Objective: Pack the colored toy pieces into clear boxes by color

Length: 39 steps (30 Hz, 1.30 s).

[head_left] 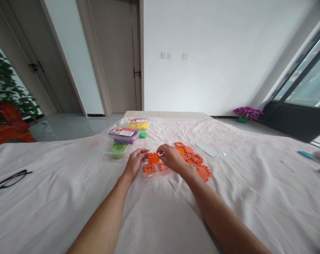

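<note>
Between my two hands, an orange interlocking block piece (pixel 154 158) is held above a clear plastic box (pixel 146 181). My left hand (pixel 135 160) grips its left edge with thumb and fingers. My right hand (pixel 172 157) pinches its right edge, and part of those fingertips is hidden. Inside the box lie an orange window-shaped piece (pixel 149 169) and another orange piece (pixel 162 166), partly under my right hand. To the right of the box, several loose orange pieces (pixel 194 158) lie in a heap on the cloth, partly behind my right wrist.
Stacked clear boxes with purple pieces (pixel 123 132), green pieces (pixel 117 150) and yellow pieces (pixel 139 124) stand back left. A clear lid (pixel 209 149) with a white label lies right of the heap. Glasses (pixel 10 180) rest far left, a blue object (pixel 306 155) far right.
</note>
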Each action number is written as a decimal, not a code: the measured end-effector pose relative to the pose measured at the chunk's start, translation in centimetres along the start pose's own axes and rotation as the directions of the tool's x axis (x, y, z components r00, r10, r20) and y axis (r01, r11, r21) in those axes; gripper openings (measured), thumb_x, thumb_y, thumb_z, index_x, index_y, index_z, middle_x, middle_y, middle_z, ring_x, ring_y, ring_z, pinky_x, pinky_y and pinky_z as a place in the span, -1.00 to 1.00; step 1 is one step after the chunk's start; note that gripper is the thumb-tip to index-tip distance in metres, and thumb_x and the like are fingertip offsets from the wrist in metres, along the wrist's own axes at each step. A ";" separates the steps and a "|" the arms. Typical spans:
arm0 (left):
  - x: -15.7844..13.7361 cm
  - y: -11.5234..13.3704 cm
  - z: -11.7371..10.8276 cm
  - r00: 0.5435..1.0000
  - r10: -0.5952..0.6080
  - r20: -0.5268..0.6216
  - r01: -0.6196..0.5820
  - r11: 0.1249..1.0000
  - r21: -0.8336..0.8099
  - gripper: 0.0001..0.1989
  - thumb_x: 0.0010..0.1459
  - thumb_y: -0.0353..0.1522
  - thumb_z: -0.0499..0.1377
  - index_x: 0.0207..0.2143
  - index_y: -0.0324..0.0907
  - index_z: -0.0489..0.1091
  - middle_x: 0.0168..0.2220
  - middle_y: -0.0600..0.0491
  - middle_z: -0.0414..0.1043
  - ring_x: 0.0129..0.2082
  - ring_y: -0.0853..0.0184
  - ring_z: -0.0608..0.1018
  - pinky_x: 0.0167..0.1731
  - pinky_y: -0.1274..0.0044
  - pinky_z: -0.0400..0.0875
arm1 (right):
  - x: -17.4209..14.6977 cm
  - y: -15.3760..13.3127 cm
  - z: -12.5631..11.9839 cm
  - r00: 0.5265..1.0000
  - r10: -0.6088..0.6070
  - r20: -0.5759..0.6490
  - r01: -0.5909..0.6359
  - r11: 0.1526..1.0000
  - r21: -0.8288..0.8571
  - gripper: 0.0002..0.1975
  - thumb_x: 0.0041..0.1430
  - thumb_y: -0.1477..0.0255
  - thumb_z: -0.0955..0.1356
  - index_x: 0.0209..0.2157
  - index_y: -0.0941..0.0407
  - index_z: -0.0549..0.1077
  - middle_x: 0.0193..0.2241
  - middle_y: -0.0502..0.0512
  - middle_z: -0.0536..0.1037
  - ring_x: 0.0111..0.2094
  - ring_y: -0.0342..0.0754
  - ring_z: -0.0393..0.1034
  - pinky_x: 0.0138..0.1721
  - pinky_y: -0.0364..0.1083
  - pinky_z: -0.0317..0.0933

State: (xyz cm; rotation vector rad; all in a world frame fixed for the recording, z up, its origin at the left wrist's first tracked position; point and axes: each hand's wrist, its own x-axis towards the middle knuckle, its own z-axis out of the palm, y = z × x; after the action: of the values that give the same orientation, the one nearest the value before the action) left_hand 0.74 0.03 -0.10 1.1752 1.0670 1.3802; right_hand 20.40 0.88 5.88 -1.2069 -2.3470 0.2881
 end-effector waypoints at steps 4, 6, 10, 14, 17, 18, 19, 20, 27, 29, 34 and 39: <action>0.0 0.1 0.0 1.000 0.006 -0.003 -0.006 1.000 0.000 -0.71 -0.02 -0.32 0.16 -0.23 -0.24 0.49 -0.26 -0.05 0.58 -0.25 0.25 0.58 -0.17 0.45 0.39 | 0.1 0.2 0.2 0.999 -0.030 0.021 0.030 0.999 0.016 -0.82 0.07 0.62 0.30 -0.33 0.13 0.49 -0.35 0.05 0.53 -0.35 -0.16 0.37 -0.29 -0.21 0.16; 0.0 0.1 0.0 1.000 0.007 -0.004 -0.007 1.000 0.012 -0.71 -0.01 -0.32 0.16 -0.23 -0.23 0.49 -0.25 -0.05 0.58 -0.23 0.24 0.58 -0.17 0.46 0.38 | 0.1 0.3 0.3 0.999 -0.035 0.019 0.034 0.999 0.023 -0.81 0.08 0.62 0.29 -0.32 0.13 0.50 -0.36 0.04 0.54 -0.36 -0.15 0.38 -0.29 -0.20 0.16; 0.0 0.2 -0.1 1.000 0.012 0.006 -0.012 0.999 0.038 -0.71 -0.01 -0.31 0.18 -0.22 -0.22 0.50 -0.23 -0.06 0.57 -0.18 0.24 0.57 -0.17 0.48 0.37 | 0.0 0.3 0.3 0.999 -0.033 0.028 0.032 0.999 0.040 -0.77 0.08 0.60 0.29 -0.27 0.12 0.52 -0.36 0.04 0.57 -0.36 -0.13 0.41 -0.30 -0.20 0.18; -0.1 0.4 -0.2 1.000 0.003 0.019 -0.004 0.998 0.067 -0.68 0.01 -0.25 0.20 -0.19 -0.21 0.50 -0.22 -0.04 0.58 -0.21 0.26 0.56 -0.20 0.49 0.36 | 0.1 0.6 -0.2 0.999 -0.032 0.016 0.032 0.998 0.056 -0.79 0.11 0.55 0.30 -0.24 0.10 0.53 -0.30 0.05 0.59 -0.30 -0.11 0.44 -0.24 -0.18 0.22; -0.1 0.5 -0.1 1.000 -0.006 0.023 0.004 0.997 0.078 -0.66 0.00 -0.23 0.23 -0.17 -0.21 0.50 -0.22 -0.04 0.57 -0.25 0.27 0.56 -0.22 0.49 0.37 | 0.3 1.9 -1.2 0.995 0.050 -0.085 -0.047 0.998 0.034 -0.79 0.15 0.51 0.30 -0.20 0.09 0.53 -0.24 0.06 0.59 -0.25 -0.10 0.45 -0.19 -0.16 0.24; -0.1 0.5 -0.1 1.000 -0.011 0.025 0.009 0.997 0.071 -0.65 -0.01 -0.23 0.25 -0.17 -0.21 0.50 -0.22 -0.05 0.57 -0.25 0.28 0.56 -0.22 0.49 0.37 | 0.3 2.5 -1.7 0.987 0.098 -0.130 -0.096 0.995 0.021 -0.78 0.16 0.51 0.29 -0.19 0.08 0.53 -0.23 0.06 0.60 -0.23 -0.09 0.46 -0.18 -0.16 0.24; -0.1 0.5 -0.1 1.000 -0.015 0.024 0.014 0.998 0.062 -0.65 -0.02 -0.24 0.26 -0.17 -0.22 0.49 -0.22 -0.06 0.57 -0.26 0.28 0.56 -0.23 0.49 0.38 | 0.3 3.2 -2.2 0.974 0.147 -0.174 -0.149 0.989 0.004 -0.76 0.16 0.51 0.28 -0.19 0.08 0.53 -0.22 0.05 0.60 -0.22 -0.08 0.46 -0.17 -0.16 0.24; -0.1 0.5 -0.1 1.000 -0.019 0.024 0.018 0.999 0.051 -0.64 -0.03 -0.24 0.27 -0.18 -0.22 0.49 -0.22 -0.06 0.57 -0.26 0.28 0.56 -0.23 0.49 0.39 | 0.2 3.9 -2.7 0.958 0.195 -0.210 -0.203 0.979 -0.016 -0.74 0.17 0.52 0.26 -0.18 0.07 0.53 -0.21 0.05 0.60 -0.20 -0.07 0.46 -0.16 -0.15 0.24; 0.1 0.6 -0.1 0.998 -0.057 0.026 0.057 0.998 0.013 -0.62 -0.11 -0.28 0.33 -0.19 -0.23 0.49 -0.24 -0.06 0.58 -0.31 0.30 0.57 -0.23 0.49 0.42 | -1.1 7.7 -4.3 0.907 0.405 -0.118 -0.421 0.886 -0.196 -0.65 0.10 0.52 0.28 -0.07 0.08 0.52 -0.13 0.12 0.59 -0.11 0.02 0.44 -0.13 -0.11 0.22; 0.2 0.5 -0.3 0.997 -0.064 0.036 0.063 0.998 0.009 -0.61 -0.12 -0.29 0.34 -0.18 -0.23 0.49 -0.24 -0.06 0.58 -0.31 0.30 0.58 -0.22 0.48 0.42 | -1.3 8.1 -3.9 0.919 0.392 -0.050 -0.391 0.886 -0.248 -0.61 0.06 0.53 0.32 -0.04 0.07 0.51 -0.12 0.13 0.58 -0.07 0.03 0.43 -0.09 -0.12 0.19; 0.4 0.2 -0.5 0.997 -0.061 0.043 0.061 0.998 0.009 -0.61 -0.12 -0.31 0.33 -0.18 -0.23 0.49 -0.23 -0.05 0.58 -0.28 0.29 0.58 -0.19 0.48 0.41 | -1.4 7.9 -2.9 0.914 0.405 0.031 -0.370 0.861 -0.348 -0.67 0.03 0.43 0.39 -0.11 0.04 0.55 -0.19 0.16 0.60 -0.10 0.07 0.43 -0.14 -0.13 0.17; 0.4 0.2 -0.4 0.997 -0.071 0.042 0.071 0.997 0.013 -0.61 -0.12 -0.32 0.33 -0.18 -0.24 0.48 -0.23 -0.07 0.57 -0.29 0.29 0.58 -0.21 0.48 0.42 | -1.4 7.7 -2.8 0.882 0.472 -0.001 -0.436 0.815 -0.381 -0.75 0.15 0.37 0.32 -0.17 0.05 0.57 -0.25 0.18 0.61 -0.19 0.04 0.46 -0.23 -0.13 0.16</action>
State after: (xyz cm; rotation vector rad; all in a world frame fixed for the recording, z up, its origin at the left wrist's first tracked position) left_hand 0.30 0.34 0.11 1.1590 1.0777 1.2907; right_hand 27.97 4.20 4.77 -1.9881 -2.2187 0.0492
